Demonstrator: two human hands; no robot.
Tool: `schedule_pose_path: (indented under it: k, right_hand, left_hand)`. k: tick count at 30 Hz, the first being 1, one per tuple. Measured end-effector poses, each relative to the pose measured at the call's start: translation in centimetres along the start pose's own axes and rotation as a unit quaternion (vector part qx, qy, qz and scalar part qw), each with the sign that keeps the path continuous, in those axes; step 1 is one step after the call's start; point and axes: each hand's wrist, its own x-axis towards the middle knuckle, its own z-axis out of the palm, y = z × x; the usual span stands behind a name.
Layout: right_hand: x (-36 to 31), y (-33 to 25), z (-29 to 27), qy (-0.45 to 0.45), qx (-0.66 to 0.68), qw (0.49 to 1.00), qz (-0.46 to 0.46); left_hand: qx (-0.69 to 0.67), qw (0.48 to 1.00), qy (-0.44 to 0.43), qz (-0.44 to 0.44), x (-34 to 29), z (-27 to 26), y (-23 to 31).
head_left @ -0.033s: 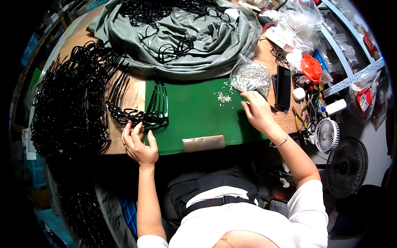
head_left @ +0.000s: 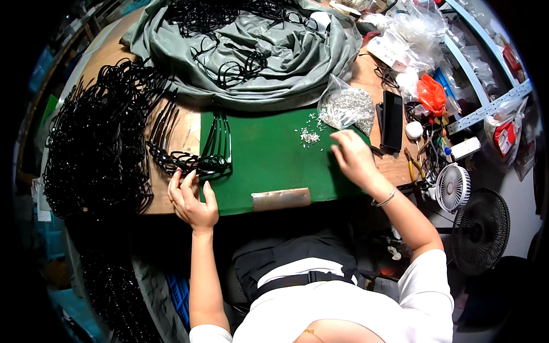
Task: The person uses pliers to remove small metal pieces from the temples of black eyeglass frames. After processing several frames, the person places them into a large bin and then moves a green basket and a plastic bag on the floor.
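Observation:
My left hand [head_left: 193, 204] lies at the table's front edge with its fingers apart. Its fingertips reach the near side of a small bunch of glossy black loops [head_left: 214, 163], perhaps touching it; contact is hard to make out. Over the right part of the green mat [head_left: 257, 146] is my right hand [head_left: 355, 160], palm down, thumb and fingers apart, with nothing visible in it. Just beyond its fingertips lies a loose pile of tiny silvery pieces [head_left: 309, 135]. A clear plastic bag [head_left: 346, 108] full of similar pieces rests behind that hand.
A big heap of black loops [head_left: 97, 143] covers the table's left side. Grey-green cloth [head_left: 274, 63] with more loops lies at the back. To the right are a black oblong case [head_left: 392, 121], yellow-handled pliers [head_left: 413, 166] and a small white fan [head_left: 453, 187]. A metal plate [head_left: 280, 199] sits at the front edge.
My right hand has drawn slightly back toward me and left, away from the plastic bag. My left hand stays where it was.

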Motion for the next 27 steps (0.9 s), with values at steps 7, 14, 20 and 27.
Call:
schedule_pose_path:
  k: [7, 14, 20, 27]
  right_hand:
    - [-0.5, -0.7, 4.9, 0.028, 0.009, 0.999, -0.029]
    - [-2.2, 0.8, 2.5, 0.048, 0.081, 0.991, -0.096]
    - [-1.1, 1.4, 2.7, -0.114, 0.186, 0.963, -0.159]
    - [0.0, -0.1, 2.4, -0.191, 0.198, 0.945, -0.175]
  left_hand:
    - [-0.053, 0.995, -0.047, -0.064, -0.3, 1.3, 0.3]
    - [0.032, 0.996, -0.083, -0.004, 0.4, 1.0, 0.4]
    - [0.139, 0.975, -0.17, 0.022, 0.2, 0.4, -0.7]
    - [0.103, 0.977, -0.183, -0.035, 0.2, -0.8, -0.5]
